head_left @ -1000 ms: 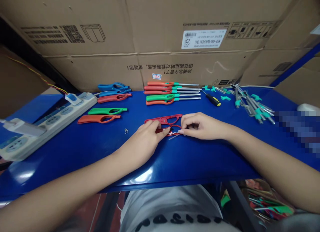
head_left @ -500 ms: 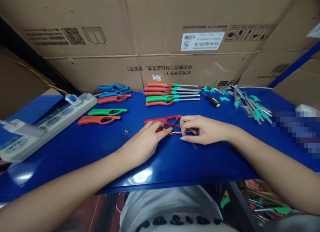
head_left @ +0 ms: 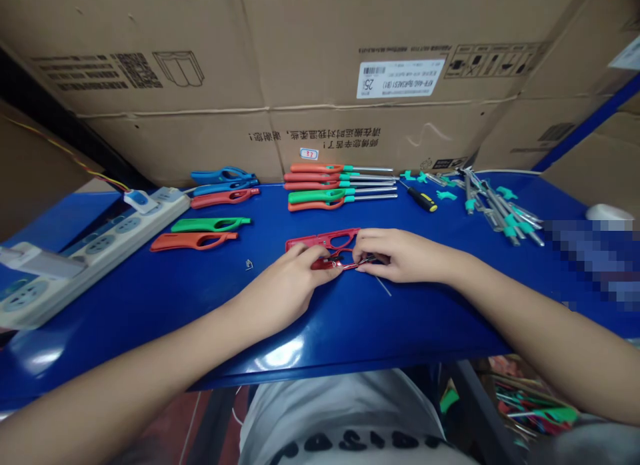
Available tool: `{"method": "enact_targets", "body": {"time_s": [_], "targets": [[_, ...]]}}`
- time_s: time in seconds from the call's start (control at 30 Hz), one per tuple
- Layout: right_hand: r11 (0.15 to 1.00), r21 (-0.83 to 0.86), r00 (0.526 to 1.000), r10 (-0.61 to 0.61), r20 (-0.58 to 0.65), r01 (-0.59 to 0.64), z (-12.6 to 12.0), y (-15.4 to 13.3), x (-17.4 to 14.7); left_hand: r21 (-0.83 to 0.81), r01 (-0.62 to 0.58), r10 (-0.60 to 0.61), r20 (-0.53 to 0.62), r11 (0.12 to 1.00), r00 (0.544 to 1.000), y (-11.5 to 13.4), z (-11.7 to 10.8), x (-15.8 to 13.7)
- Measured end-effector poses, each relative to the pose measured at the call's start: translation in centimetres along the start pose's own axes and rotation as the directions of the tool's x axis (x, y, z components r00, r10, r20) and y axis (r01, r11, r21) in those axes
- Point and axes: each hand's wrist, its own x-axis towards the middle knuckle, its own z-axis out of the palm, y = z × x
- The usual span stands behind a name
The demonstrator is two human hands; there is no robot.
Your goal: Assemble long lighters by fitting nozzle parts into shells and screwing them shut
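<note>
Over the middle of the blue table, my left hand [head_left: 280, 285] has thumb and fingers closed on a red lighter casing half [head_left: 324, 264]. Small dark and pale parts show inside that half near my fingertips. Behind it lies another red casing half [head_left: 345, 237] with a looped opening. My right hand [head_left: 405, 255] pinches at the right end of the nearer half, where thin wires run between the fingers; exactly what is pinched is partly hidden. Below these fingers, a thin grey strand [head_left: 384, 287] sticks out over the table.
Colored lighter handles [head_left: 210, 224] lie at left beside a white power strip [head_left: 90, 251]. Assembled lighters [head_left: 320, 195] line the back, near a screwdriver [head_left: 423, 198]. Metal tubes with teal pieces [head_left: 500, 208] are piled at right. Small metal bits [head_left: 249, 265] sit left of my hand.
My right fingers have drawn closer to my left fingertips and to the nearer casing half. The thin strand beneath them shows more clearly. The whole view has shifted slightly.
</note>
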Motion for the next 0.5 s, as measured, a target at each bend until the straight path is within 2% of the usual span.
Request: {"method": "enact_targets", "body": {"time_s": [0.27, 0.5], "targets": [[0.999, -0.038, 1.0, 0.013, -0.002, -0.013, 0.23, 0.07, 0.1, -0.067, -0.03, 0.023, -0.104, 0.997, 0.994, -0.25, -0.29, 0.17], [0.999, -0.04, 1.0, 0.0, -0.022, -0.001, 0.67, -0.07, 0.19, -0.094, -0.028, 0.02, -0.086, 0.995, 0.996, -0.5, -0.26, 0.19]]}}
